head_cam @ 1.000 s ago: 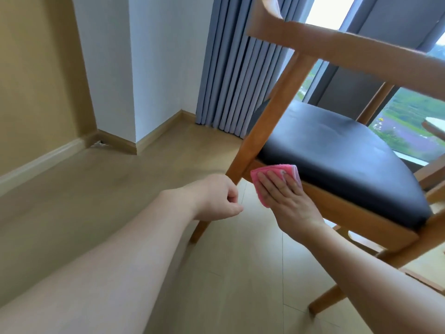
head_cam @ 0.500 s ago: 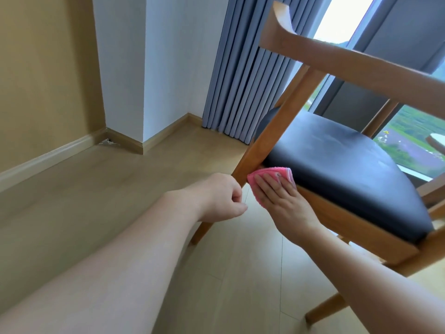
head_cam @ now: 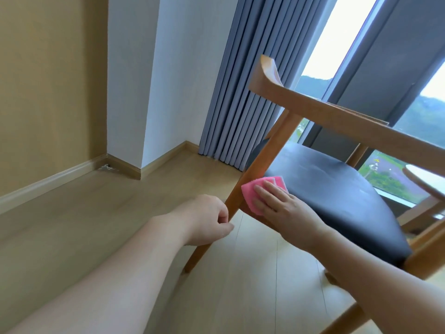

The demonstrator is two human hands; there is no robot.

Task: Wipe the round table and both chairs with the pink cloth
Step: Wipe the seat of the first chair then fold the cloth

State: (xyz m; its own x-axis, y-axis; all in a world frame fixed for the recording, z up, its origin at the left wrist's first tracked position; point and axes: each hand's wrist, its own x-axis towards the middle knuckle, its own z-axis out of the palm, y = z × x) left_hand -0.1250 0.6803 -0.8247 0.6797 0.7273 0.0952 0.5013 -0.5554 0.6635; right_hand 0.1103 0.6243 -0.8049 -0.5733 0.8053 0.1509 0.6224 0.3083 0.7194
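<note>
A wooden chair (head_cam: 320, 116) with a black padded seat (head_cam: 337, 189) fills the right half of the head view. My right hand (head_cam: 281, 206) presses the folded pink cloth (head_cam: 252, 194) with flat fingers onto the seat's wooden frame, right beside the rear leg (head_cam: 262, 160). My left hand (head_cam: 204, 220) is curled at that same leg lower down and seems to hold it; the back of the hand hides the grip. A sliver of the round table (head_cam: 420, 180) shows at the right edge.
Grey curtains (head_cam: 248, 92) hang behind the chair by a tall window (head_cam: 337, 44). A white wall corner (head_cam: 144, 92) with skirting juts out on the left. Pale wood floor (head_cam: 96, 225) spreads to the left and below.
My right hand slid the pink cloth left along the seat frame up to the rear leg. The view lifted and pulled back. My left hand stayed at the leg.
</note>
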